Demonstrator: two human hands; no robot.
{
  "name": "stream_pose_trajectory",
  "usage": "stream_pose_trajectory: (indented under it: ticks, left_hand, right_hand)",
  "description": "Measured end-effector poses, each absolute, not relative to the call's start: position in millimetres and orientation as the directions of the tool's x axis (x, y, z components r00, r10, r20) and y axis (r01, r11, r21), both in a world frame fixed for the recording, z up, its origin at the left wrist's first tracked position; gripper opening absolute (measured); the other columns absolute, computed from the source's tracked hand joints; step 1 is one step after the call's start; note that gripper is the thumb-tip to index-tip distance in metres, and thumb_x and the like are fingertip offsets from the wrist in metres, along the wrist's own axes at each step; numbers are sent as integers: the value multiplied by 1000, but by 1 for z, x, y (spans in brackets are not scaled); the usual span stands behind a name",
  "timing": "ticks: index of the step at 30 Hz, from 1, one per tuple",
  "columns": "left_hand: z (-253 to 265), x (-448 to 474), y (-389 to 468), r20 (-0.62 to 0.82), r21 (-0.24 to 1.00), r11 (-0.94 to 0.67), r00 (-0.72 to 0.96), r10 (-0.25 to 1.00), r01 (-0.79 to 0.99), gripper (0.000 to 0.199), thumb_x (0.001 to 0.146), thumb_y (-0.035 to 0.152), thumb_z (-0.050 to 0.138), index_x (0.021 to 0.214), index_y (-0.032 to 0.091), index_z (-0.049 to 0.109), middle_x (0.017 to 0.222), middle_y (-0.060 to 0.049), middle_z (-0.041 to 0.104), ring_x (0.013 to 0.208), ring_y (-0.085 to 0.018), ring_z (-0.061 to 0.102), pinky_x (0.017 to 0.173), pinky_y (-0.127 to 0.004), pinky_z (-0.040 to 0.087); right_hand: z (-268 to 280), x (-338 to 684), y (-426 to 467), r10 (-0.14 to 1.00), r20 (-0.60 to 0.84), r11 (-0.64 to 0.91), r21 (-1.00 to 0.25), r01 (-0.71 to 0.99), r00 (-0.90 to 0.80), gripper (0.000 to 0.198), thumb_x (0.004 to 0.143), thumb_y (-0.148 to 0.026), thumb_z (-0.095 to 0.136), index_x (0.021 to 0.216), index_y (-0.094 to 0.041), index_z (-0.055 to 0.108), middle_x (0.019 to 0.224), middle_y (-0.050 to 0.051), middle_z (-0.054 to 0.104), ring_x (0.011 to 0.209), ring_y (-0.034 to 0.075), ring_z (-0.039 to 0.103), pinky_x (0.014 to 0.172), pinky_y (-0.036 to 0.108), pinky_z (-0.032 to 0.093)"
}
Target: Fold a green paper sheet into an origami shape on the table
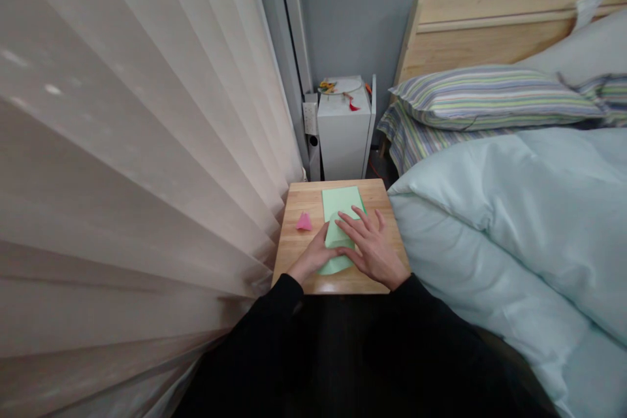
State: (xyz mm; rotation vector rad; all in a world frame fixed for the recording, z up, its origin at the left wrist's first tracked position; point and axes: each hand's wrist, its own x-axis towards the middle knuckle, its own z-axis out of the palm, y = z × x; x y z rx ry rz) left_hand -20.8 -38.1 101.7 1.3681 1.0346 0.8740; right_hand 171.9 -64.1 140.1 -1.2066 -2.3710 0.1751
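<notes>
A light green sheet of paper (pixel 335 266) lies bent over itself on a small wooden table (pixel 289 268). My left hand (pixel 314 255) grips its left side, with the thumb across the paper and the other fingers partly hidden. Spread out over the right side, my right hand (pixel 373 249) has its fingers apart and its fingertips at the paper's upper part. The two thumbs come close together at the middle of the sheet. Just beyond is a stack of green paper (pixel 341 198), flat on the table. A small folded pink paper piece (pixel 304 222) stands left of my hands.
A pale pleated curtain (pixel 196 144) runs along the left. On the right is a bed with a light blue quilt (pixel 490 209) and a striped pillow (pixel 499 98). A white cabinet (pixel 343 144) with small colourful items on top stands behind the table, beside a power strip (pixel 310 116).
</notes>
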Motion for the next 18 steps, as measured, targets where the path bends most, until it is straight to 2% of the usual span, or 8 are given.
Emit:
stream_pose_trajectory:
  ticks: [3, 7, 12, 14, 18]
  left_hand:
    - [101, -22, -38, -60, 993, 16, 386, 921, 115, 86, 67, 23, 85, 145, 18, 49, 150, -15, 54, 137, -34, 51, 117, -50, 39]
    - [103, -21, -39, -119, 992, 86, 444, 888, 94, 87, 68, 21, 84, 147, 19, 46, 145, -15, 57, 131, -33, 56, 111, -49, 45]
    - [105, -19, -42, -116, 993, 96, 435, 893, 69, 89, 65, 16, 83, 146, 22, 47, 149, -14, 52, 140, -33, 47, 114, -48, 43]
    - [105, -19, -43, -146, 989, 140, 435, 888, 46, 88, 65, 16, 82, 146, 21, 46, 147, -14, 54, 138, -33, 49, 112, -48, 45]
    - [106, -18, -44, -160, 986, 162, 406, 900, 30, 87, 66, 15, 80, 146, 20, 45, 141, -14, 56, 133, -32, 52, 110, -47, 46]
  right_hand:
    - [138, 172, -63, 761, 316, 647, -313, 695, -566, 55, 103, -33, 51, 156, -29, 39, 160, 8, 46, 155, 31, 24, 122, 66, -2]
    - [135, 173, -62, 763, 297, 647, -337, 684, -574, 48, 104, -27, 47, 152, -29, 45, 154, 8, 53, 153, 30, 31, 121, 68, -2]
    - [133, 173, -62, 755, 308, 656, -348, 670, -579, 46, 103, -24, 47, 149, -29, 50, 152, 8, 56, 151, 30, 36, 121, 70, 1]
    - [132, 172, -62, 749, 322, 662, -347, 664, -579, 44, 103, -23, 48, 146, -28, 53, 151, 8, 56, 149, 30, 38, 121, 69, 6]
    - [124, 169, -61, 717, 369, 697, -351, 625, -591, 40, 102, -20, 49, 141, -23, 59, 148, 11, 59, 143, 30, 47, 119, 62, 28]
